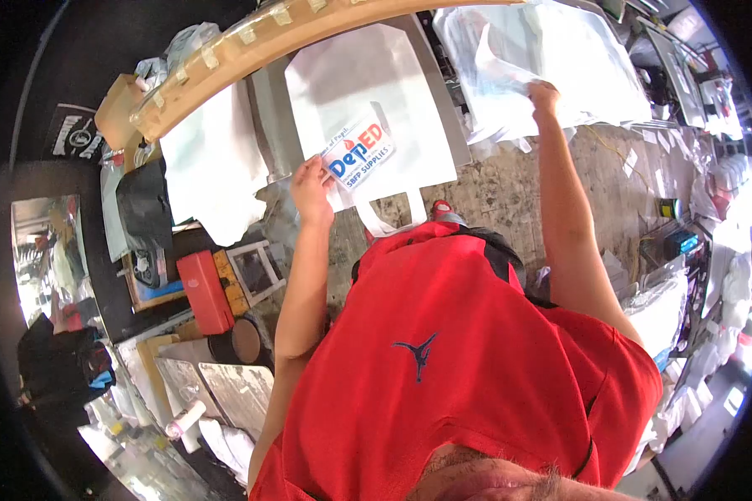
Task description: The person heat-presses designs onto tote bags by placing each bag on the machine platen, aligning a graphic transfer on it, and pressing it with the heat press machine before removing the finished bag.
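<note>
A white tote bag (355, 71) lies flat on a grey board, its handles (393, 219) hanging over the edge nearest me. My left hand (312, 188) pinches the left edge of a printed sheet (361, 156) reading "DepED SBFP SUPPLIES" in blue and red. This sheet lies over the lower part of the bag. Out to the right, my right hand (545, 96) is closed on a thin whitish sheet (497, 58), which curls up to the left. Below that sheet is a pile of clear and white sheets (593, 75).
A taped cardboard-covered beam (251, 50) arches across the top of the view. White bags or cloth (213, 167) are stacked at left. A red box (203, 292) stands lower left. Beneath the board, the worn floor (493, 188) has paper scraps at right.
</note>
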Demonstrator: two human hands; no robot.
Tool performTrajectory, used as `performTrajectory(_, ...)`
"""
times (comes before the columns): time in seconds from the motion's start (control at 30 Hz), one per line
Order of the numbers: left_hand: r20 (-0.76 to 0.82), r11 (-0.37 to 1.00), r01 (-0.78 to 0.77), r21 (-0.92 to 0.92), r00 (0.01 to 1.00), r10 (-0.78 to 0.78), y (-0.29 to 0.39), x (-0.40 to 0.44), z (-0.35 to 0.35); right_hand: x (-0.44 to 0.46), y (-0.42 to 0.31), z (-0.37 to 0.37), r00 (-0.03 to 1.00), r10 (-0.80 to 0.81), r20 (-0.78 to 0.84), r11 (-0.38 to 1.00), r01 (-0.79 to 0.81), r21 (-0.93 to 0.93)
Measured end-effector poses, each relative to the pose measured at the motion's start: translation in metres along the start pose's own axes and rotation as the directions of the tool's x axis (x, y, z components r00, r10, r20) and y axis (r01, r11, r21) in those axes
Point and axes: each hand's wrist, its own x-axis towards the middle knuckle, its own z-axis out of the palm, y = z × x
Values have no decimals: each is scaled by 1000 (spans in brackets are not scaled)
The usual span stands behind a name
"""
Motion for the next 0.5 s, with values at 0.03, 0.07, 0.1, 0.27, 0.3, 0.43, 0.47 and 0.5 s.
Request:
performTrajectory(0.03,-20,1000,-4,0,1000,4,-6,2,-8,25,11,3,995,90,30,989,-93,112)
performTrajectory(0.07,-80,999,20,-47,997,-24,-18,8,-21,85,65,11,939,-236,250,965,256,-49)
performTrajectory(0.1,-138,995,42,-94,989,-55,-30,11,-35,28,9,3,952,96,290,903,-206,377)
performTrajectory(0.27,-169,931,118,-344,968,-185,-63,-13,-58,-55,-2,19,908,-100,407,967,-9,256)
performTrajectory(0.3,-172,929,115,-351,968,-185,-61,-26,-53,-85,-1,25,810,-205,550,954,39,297)
performTrajectory(0.43,134,816,457,-353,888,-440,-54,-65,-16,-255,-72,5,-113,203,973,963,-155,-219)
performTrajectory(0.47,211,795,522,-309,853,-477,-56,-67,-8,-291,-80,6,10,151,988,986,63,-152)
performTrajectory(0.5,223,795,527,-299,849,-479,-60,-65,0,-314,-88,10,116,72,991,952,289,-103)
